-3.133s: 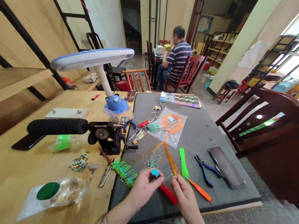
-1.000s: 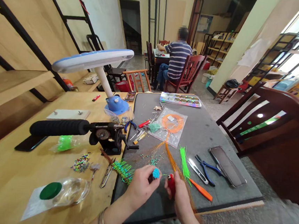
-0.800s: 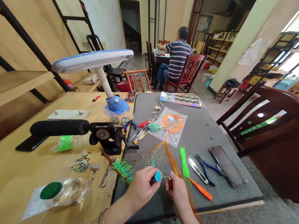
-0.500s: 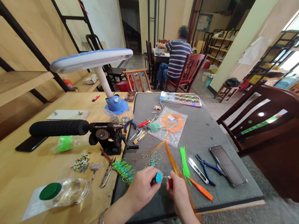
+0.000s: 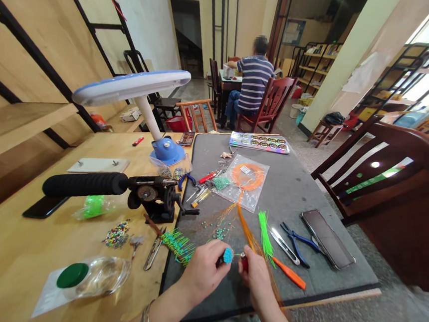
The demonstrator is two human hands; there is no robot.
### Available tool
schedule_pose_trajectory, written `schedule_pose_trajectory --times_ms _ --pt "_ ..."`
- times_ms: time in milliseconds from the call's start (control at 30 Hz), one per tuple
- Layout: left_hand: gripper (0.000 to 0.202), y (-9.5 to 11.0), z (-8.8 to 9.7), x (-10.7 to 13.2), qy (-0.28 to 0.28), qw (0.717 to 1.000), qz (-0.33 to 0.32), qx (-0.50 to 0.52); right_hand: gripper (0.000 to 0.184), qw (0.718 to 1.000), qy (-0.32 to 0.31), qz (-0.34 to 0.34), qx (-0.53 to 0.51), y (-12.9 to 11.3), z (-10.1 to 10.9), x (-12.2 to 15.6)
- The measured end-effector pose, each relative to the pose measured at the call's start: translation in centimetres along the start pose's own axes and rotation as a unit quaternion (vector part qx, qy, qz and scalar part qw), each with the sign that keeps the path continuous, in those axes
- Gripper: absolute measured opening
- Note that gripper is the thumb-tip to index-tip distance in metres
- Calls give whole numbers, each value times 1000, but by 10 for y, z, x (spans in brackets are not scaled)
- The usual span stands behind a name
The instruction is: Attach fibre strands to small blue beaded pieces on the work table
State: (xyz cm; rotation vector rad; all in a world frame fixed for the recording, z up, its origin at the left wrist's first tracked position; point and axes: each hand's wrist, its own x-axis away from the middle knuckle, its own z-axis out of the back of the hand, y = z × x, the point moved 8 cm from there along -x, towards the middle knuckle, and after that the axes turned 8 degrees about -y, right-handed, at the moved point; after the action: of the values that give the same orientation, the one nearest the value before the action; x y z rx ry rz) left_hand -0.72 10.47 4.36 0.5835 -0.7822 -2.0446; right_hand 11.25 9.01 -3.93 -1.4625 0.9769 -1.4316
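Note:
My left hand pinches a small cluster of turquoise beads on a dark stem. My right hand grips a short red bar, mostly hidden by my fingers. The two hands nearly meet above the grey mat. Orange strands run past my right hand, and bright green bristles lie just beyond it. A row of turquoise-tipped strands lies left of my left hand, near loose turquoise beads.
On the mat lie steel snips, blue-handled pliers, an orange-handled tool and a phone. A clamped hand tool, mixed beads and a green-lidded jar occupy the wooden table. A person sits beyond.
My right hand has lifted the red bar off the mat, and both hands have drawn closer together. Steel snips now lie beside the blue pliers. The person beyond has shifted slightly.

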Motion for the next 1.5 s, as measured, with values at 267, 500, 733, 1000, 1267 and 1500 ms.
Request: schedule_pose_trajectory --times_ms 267,500,733,1000,1267,1500 --pt "13 -1 -1 1 0 1000 4 2 54 999 -3 -7 -35 -1 -2 1" --pt "12 -1 1 1 -1 999 9 34 53 999 7 -22 -48 -4 -2 5" --pt "12 2 10 3 12 993 27 113 63 1000 3 -26 0 4 2 9" --pt "13 8 19 5 12 988 39 151 32 934 54 199 291 -10 8 35" --pt "13 0 17 4 12 981 69 181 13 791 59 331 511 -20 -18 44" --pt "13 -25 -3 2 6 953 136 271 33 801 120 361 462 -47 5 54"
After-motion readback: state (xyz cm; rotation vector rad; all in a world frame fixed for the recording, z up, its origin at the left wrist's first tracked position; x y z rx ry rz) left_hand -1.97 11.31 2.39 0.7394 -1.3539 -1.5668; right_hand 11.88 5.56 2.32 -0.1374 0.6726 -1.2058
